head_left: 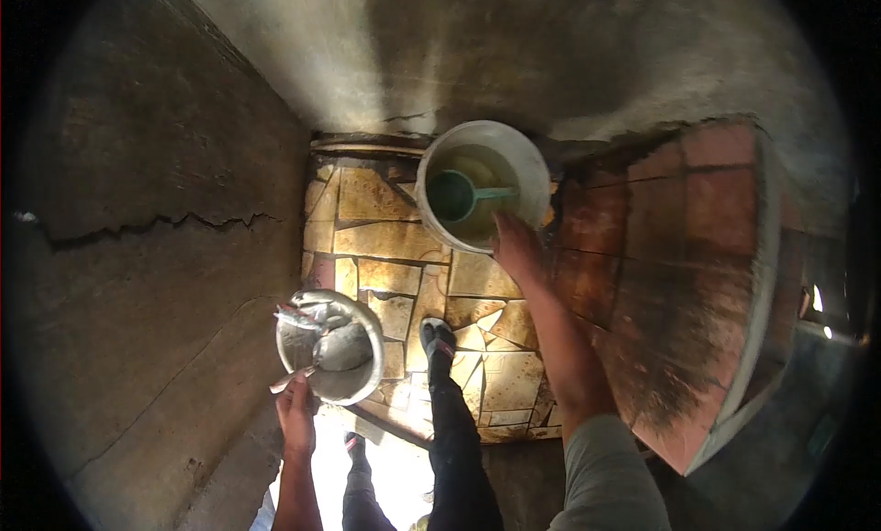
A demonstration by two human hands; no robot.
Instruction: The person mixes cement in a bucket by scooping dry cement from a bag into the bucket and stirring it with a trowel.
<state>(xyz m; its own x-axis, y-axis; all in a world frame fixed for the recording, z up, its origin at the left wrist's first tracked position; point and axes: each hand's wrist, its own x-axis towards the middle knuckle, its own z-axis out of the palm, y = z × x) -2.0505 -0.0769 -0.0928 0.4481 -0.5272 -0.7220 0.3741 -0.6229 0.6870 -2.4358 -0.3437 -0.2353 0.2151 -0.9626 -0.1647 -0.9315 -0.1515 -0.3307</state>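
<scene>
Low on the left, my left hand (295,410) is closed around a handle at the near side of a round metal pot (374,355). A ladle (321,349) and a bundle of shiny utensils (303,318) lie inside the pot. My right hand (516,246) reaches forward to the near right rim of a white bucket (525,150), its fingers over the rim and its thumb side outside. In the bucket's cloudy water sits a green dipper (451,197), its handle pointing right, just beyond my right fingers.
Yellowish broken-tile flooring (385,242) lies under my feet. A cracked grey wall (165,283) rises on the left, another (624,54) behind the bucket. To the right stands a reddish tiled surface (670,283) with a raised pale edge. Bright light falls near my legs.
</scene>
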